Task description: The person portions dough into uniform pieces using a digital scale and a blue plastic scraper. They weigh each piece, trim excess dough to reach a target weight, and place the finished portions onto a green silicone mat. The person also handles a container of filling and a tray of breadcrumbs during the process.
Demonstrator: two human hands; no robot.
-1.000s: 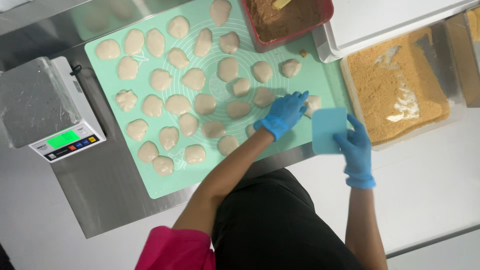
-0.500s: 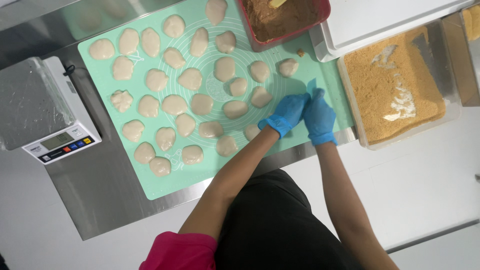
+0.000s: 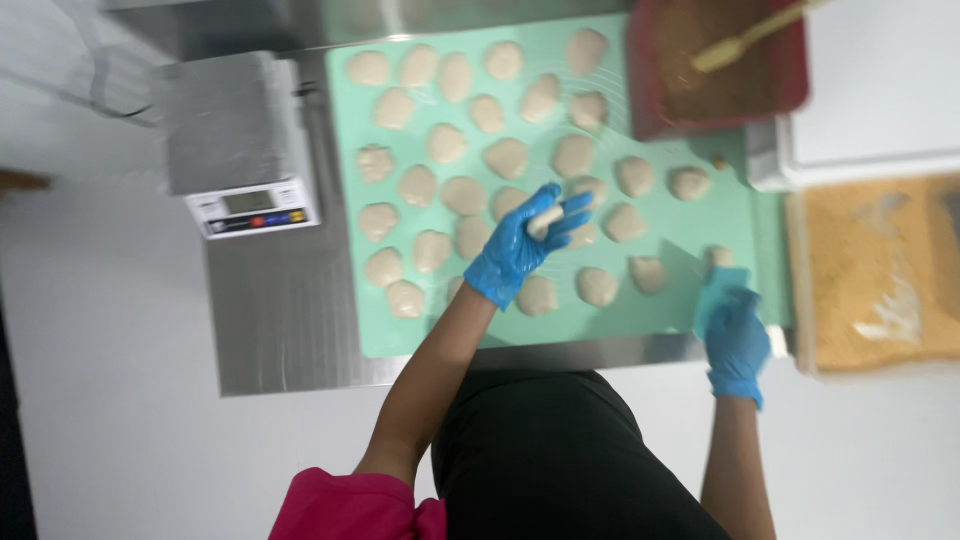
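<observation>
**Gloved hands over a mat of dough pieces**

Nearest the camera, at the bottom of the frame, were the person's dark apron and pink sleeve. The left hand (image 3: 522, 243), in a blue glove, reached to mid-frame and pinched a small dough piece (image 3: 546, 221) between its fingertips, just above the green mat (image 3: 660, 310). The right hand (image 3: 735, 335), also gloved, was well apart at lower right, closed on a pale green scraper (image 3: 700, 282) whose blade rested on the mat beside another dough piece (image 3: 719, 256). The mat lay on the steel desk (image 3: 280, 320), covered with rows of dough pieces. Farther off, a digital scale (image 3: 238, 150) stood at upper left, a red tray (image 3: 720, 75) of brown filling at upper right, and a tray of crumbs (image 3: 880, 270) at right.
</observation>
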